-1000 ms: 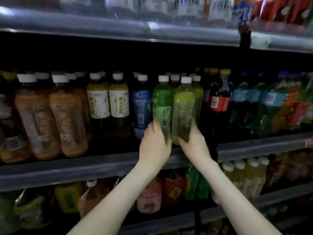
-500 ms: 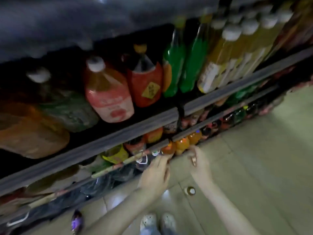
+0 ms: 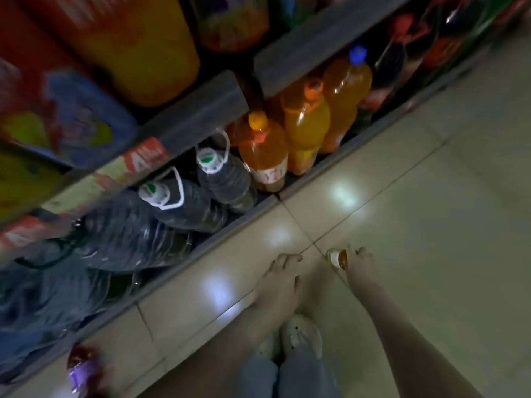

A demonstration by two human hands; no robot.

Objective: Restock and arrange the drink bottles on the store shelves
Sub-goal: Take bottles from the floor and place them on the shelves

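Below, right hand [image 3: 359, 261] pinched a small amber bottle [image 3: 338, 258] on the floor tiles [image 3: 431, 225]; left hand [image 3: 280, 282], at nine o'clock of it, hung spread, empty.

Take the bottom shelf [image 3: 267, 203] as your landmark: 2 handled jugs [image 3: 221, 176] sit in it, 3 soda bottles [image 3: 304, 124] right of them, your feet [image 3: 298, 334] before it.
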